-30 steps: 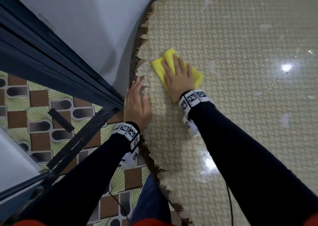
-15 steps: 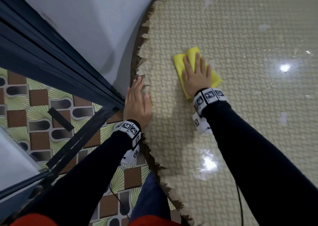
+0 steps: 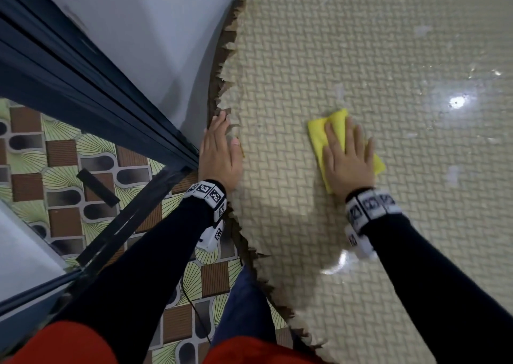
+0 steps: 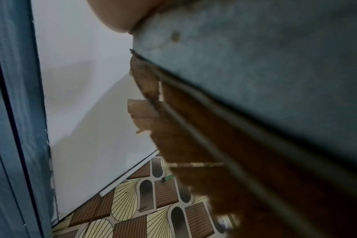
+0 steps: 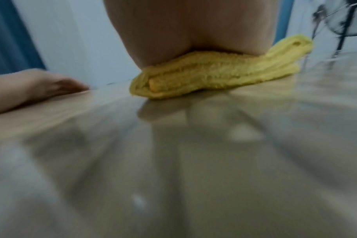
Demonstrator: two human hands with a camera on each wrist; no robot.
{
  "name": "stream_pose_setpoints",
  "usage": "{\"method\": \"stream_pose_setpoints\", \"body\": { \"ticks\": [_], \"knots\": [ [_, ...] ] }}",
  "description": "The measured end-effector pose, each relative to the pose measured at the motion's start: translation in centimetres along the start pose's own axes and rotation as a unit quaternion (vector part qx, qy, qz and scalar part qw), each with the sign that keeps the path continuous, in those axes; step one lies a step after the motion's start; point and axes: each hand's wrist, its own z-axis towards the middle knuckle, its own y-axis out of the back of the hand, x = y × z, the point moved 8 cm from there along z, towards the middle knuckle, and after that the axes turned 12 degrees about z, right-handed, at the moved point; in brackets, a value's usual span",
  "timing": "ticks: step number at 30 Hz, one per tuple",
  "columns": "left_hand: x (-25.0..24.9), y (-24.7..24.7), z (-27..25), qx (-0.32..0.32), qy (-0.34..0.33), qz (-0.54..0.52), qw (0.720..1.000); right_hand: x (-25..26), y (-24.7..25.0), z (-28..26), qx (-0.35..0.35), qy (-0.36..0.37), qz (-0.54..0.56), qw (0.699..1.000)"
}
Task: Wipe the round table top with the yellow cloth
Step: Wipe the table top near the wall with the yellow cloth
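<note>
At the far left a patterned tile floor and a dark blue frame bordered a pale wall. Just right of these, the left hand lay flat with straight fingers on the ragged edge of the round surface, holding nothing and bracing the top. That rim's covering was torn into jagged brown flaps; a stroke carried back leftward could, I judged, snag the cloth on them or peel more away. Further right, nearer the middle of the woven-patterned top, the right hand pressed palm-down with fingers extended on the yellow cloth, not clutching it. Since only pressure held it, the cloth might slip out or bunch if the push turned uneven. The cloth looked folded into a thick pad, fluffy and bright yellow, with layered edges showing in the right wrist view. To its right pale smears and glare remained, so wiping seemed unfinished.
</note>
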Motion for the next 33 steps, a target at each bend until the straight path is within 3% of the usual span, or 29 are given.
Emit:
{"method": "stream_pose_setpoints", "body": {
  "ticks": [3,6,10,13,15,19,22,25,28,31,33],
  "knots": [
    [0.1,-0.1,-0.1,0.001,0.004,-0.009,1.000,2.2,0.2,4.7,-0.006,-0.034,0.030,0.999],
    [0.1,0.0,-0.2,-0.003,0.004,-0.012,1.000,7.0,-1.9,4.5,0.021,0.034,0.016,0.999],
    [-0.1,-0.1,-0.1,-0.007,0.000,-0.010,1.000,9.8,-5.1,-3.4,0.076,0.159,-0.021,0.984],
    [0.0,-0.1,-0.1,-0.011,-0.004,-0.004,1.000,7.3,-5.7,-9.9,0.093,0.215,-0.020,0.972],
    [0.0,-0.1,0.0,-0.014,-0.005,0.003,1.000,3.3,-4.7,-10.3,0.078,0.181,-0.022,0.980],
    [-0.1,-0.4,-0.2,-0.002,-0.019,0.038,0.999,-3.8,-0.4,-4.4,0.012,-0.002,0.021,1.000],
    [-0.2,-0.9,-0.1,0.015,-0.036,0.078,0.996,-3.3,0.8,0.0,-0.014,-0.063,0.037,0.997],
    [-0.1,-1.1,0.0,0.022,-0.040,0.102,0.994,0.8,-0.6,0.2,0.006,0.005,0.018,1.000],
    [-0.4,-0.9,-0.1,0.014,-0.045,0.121,0.992,3.3,-3.3,-4.3,0.065,0.111,0.011,0.992],
    [-0.7,-0.7,0.0,0.024,-0.040,0.138,0.989,2.3,-4.1,-10.3,0.081,0.193,0.009,0.978],
    [-0.6,-0.8,0.0,0.046,-0.030,0.148,0.987,-0.3,-4.3,-12.9,0.097,0.196,-0.004,0.976]
  ]
}}
